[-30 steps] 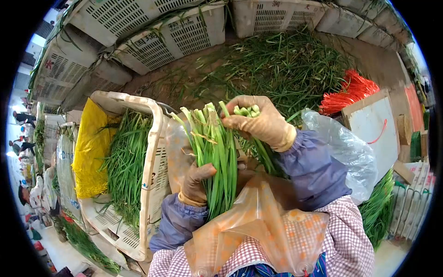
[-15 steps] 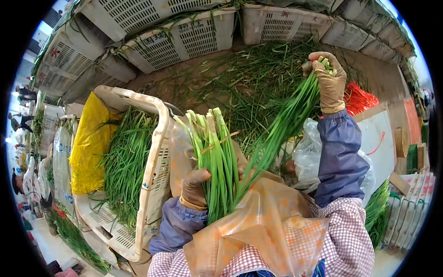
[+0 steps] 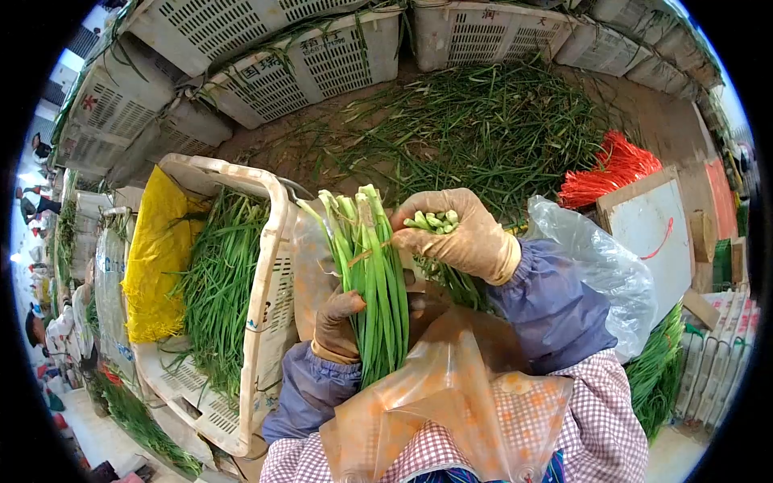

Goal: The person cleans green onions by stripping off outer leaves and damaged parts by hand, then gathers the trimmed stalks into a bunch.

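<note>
Upright in front of my apron stands a bunch of garlic chives [image 3: 375, 290], pale stem ends at the top and a brown dry leaf across it. My gloved left hand [image 3: 340, 322] is closed around its lower part. My gloved right hand [image 3: 463, 233] is closed on a smaller bunch of chives [image 3: 432, 221], its cut ends showing above the fingers and its leaves hanging down below. The right hand is close beside the top of the left bunch; whether they touch I cannot tell. Part of the left hand's fingers is hidden behind the stems.
Left of me stands a white plastic crate [image 3: 270, 241] with chives [image 3: 221, 282] and a yellow woven sack [image 3: 157, 258]. Loose leaves [image 3: 491, 129] litter the floor ahead, before stacked crates [image 3: 302, 68]. On the right are red ties [image 3: 612, 169], a clear plastic bag [image 3: 600, 270] and a white board [image 3: 648, 233].
My right hand has come down and left from the far right, bringing its small bunch next to the left bunch. My left hand keeps its hold in nearly the same place.
</note>
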The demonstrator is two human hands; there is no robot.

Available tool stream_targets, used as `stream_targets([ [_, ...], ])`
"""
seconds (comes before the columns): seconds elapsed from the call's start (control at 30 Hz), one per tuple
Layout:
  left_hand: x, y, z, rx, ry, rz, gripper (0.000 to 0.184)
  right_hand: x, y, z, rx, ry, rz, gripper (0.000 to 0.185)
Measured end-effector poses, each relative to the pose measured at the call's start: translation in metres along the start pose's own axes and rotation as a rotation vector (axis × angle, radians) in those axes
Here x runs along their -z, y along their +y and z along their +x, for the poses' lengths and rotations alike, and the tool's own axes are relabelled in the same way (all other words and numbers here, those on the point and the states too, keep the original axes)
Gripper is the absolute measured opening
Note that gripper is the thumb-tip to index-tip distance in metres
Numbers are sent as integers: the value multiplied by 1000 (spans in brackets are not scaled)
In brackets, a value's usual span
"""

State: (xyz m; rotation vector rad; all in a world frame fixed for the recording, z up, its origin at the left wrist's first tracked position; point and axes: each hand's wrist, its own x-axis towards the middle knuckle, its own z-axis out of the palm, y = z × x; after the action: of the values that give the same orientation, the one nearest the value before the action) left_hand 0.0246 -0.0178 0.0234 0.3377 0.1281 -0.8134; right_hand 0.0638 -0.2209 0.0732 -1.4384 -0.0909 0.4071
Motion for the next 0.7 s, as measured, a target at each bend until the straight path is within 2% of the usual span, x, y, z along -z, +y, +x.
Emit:
stream_targets([
  [0.07, -4, 4, -3, 6, 30, 32, 73, 2, -1, 1, -29, -78, -286, 18],
  [0.13, -3, 4, -3, -106, -20, 8, 75, 4, 1, -11, 39, -228, -427, 14],
  [0.2, -2, 2, -4, -120, 41, -4, 72, 6, -11, -21, 78, -482, -688, 14],
  [0.27, 13, 5, -7, -7, -17, -51, 65, 21, -1, -31, 57, -469, -707, 18],
  [0.33, 11, 2, -6, -11, -45, -94, 63, 47, 13, -22, 67, -145, -943, 25],
  [0.4, 8, 1, -6, -4, -76, -133, 60, 69, 11, -8, 72, 385, -1047, 29],
  [0.43, 7, 2, -5, 5, -59, -89, 60, 72, 9, -5, 62, 418, -717, 27],
  [0.47, 6, 2, -6, 14, -32, -50, 59, 64, -1, -2, 131, 346, -532, 25],
  [0.53, 4, -1, -5, 27, -33, -38, 60, 30, -26, -2, 105, 184, -306, 25],
  [0.6, 5, -3, -3, 45, -48, -24, 61, 8, -25, 5, 7, 38, -240, 25],
  [0.63, 9, -5, -4, 22, -25, 24, 63, 3, -19, 12, 35, -30, -253, 24],
  [0.67, 9, -5, -5, -4, -1, 71, 64, 2, -9, 16, 60, -42, -190, 19],
  [0.7, 7, -4, -6, -3, 2, 71, 64, 3, -8, 16, -26, -40, -49, 17],
])
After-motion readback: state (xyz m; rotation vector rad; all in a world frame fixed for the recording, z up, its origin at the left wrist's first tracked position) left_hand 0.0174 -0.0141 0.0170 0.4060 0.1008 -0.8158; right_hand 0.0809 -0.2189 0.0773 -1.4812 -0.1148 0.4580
